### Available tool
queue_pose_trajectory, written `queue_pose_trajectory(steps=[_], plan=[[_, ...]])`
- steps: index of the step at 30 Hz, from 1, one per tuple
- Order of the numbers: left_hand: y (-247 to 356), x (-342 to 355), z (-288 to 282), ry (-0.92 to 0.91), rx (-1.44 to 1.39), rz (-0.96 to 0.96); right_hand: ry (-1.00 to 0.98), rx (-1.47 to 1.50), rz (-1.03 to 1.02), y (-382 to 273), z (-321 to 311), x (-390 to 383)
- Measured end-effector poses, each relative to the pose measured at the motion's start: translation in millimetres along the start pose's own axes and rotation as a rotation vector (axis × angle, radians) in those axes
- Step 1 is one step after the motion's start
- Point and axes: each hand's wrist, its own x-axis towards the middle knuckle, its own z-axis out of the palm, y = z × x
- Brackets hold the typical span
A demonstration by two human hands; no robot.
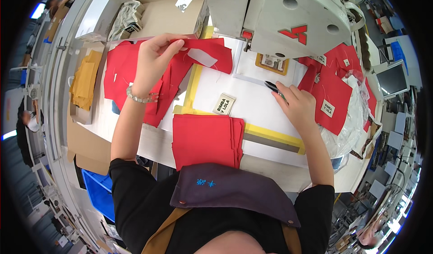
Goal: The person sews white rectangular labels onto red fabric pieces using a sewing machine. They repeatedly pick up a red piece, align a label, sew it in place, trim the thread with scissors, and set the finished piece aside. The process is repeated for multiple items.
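Observation:
My left hand pinches the edge of a red fabric piece, raised left of the sewing machine's work area. A whitish patch and loose thread ends show on this piece. More red fabric pieces lie heaped beneath my left wrist. My right hand is closed around a small black pointed tool, perhaps thread snips, aimed toward the machine. Between my hands a small cream label with dark print lies on the white work surface. Nearest me is a neat stack of red fabric.
A large white sewing machine head overhangs a brass-coloured frame. Yellow tape edges the work surface. Labelled red pieces rest on plastic at right. At left stand a cardboard box and a tray of yellow pieces.

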Motion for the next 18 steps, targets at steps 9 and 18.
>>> queue_pose_trajectory(steps=[9,18], plan=[[-2.3,-55.7,-97.5,0.051,0.099,0.048,-0.068,0.074,-0.039,-13.7,-24.0,-60.8],[-33.7,-75.9,-117.1,0.224,1.162,0.046,-0.114,0.081,0.077,-31.1,-36.5,-98.2]])
